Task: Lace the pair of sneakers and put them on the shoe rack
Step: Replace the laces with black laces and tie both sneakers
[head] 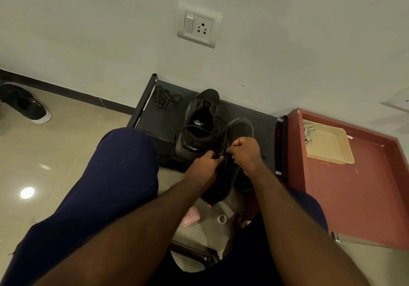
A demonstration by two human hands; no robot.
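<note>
- Two bare forearms reach forward between knees in navy trousers (106, 175).
- Left hand (204, 166) and right hand (244, 150) sit close together, each pinching a strand of thin black lace (226, 145) above a black mesh sneaker (241, 128); which eyelet it passes is too dark to tell.
- That sneaker lies near the front right corner of the low black shoe rack (161, 117), toe towards the wall, heel past the front edge.
- Just beside it on the left, at the rack's middle, stands a second black sneaker (201, 122).
- A loose coiled black lace (164, 99) lies at the rear left corner.
</note>
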